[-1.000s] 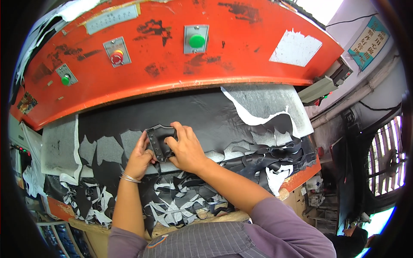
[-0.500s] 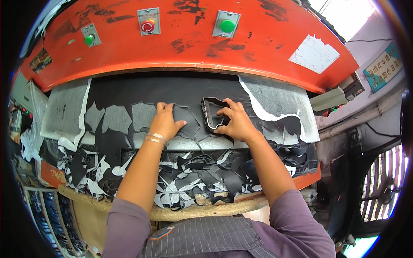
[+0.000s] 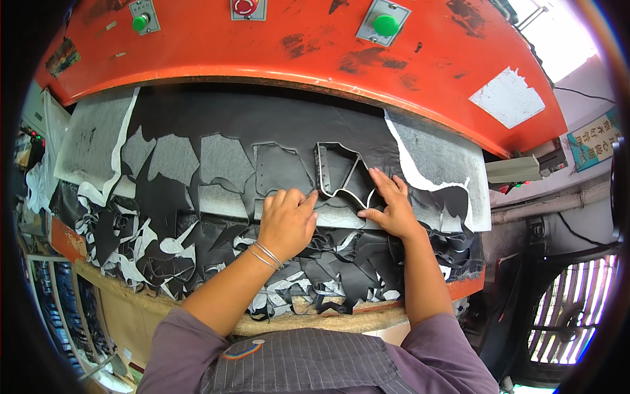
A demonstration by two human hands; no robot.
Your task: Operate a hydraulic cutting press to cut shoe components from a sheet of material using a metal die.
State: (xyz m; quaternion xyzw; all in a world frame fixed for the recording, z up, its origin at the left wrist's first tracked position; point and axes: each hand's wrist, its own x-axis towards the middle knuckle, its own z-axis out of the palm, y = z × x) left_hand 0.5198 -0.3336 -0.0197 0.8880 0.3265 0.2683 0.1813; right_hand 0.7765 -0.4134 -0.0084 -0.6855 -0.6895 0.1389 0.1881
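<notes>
A cutting die [image 3: 355, 168], a dark metal outline with a crossbar, stands on the black leather sheet [image 3: 262, 118]. My right hand [image 3: 396, 209] is at its lower right corner, thumb and fingers on either side of the edge. My left hand [image 3: 287, 223] lies over the sheet's near edge, holding nothing; its index finger is stretched toward the die's lower left corner, and whether they touch I cannot tell. Left of the die, a die-shaped cut piece [image 3: 279, 169] with small holes lies in the sheet. Farther left, cut-out gaps [image 3: 226, 159] show the grey board.
An orange press beam [image 3: 249, 56] with green buttons [image 3: 386, 25] and a red button [image 3: 245, 6] spans the back. A grey cutting board [image 3: 92, 148] underlies the leather. Black and white scraps [image 3: 341, 269] heap along the near side, above a wooden edge [image 3: 275, 323].
The die was held tilted in my right hand; now it rests flat on the leather. My left hand has moved off the cut piece, nearer and to the right. The view has shifted.
</notes>
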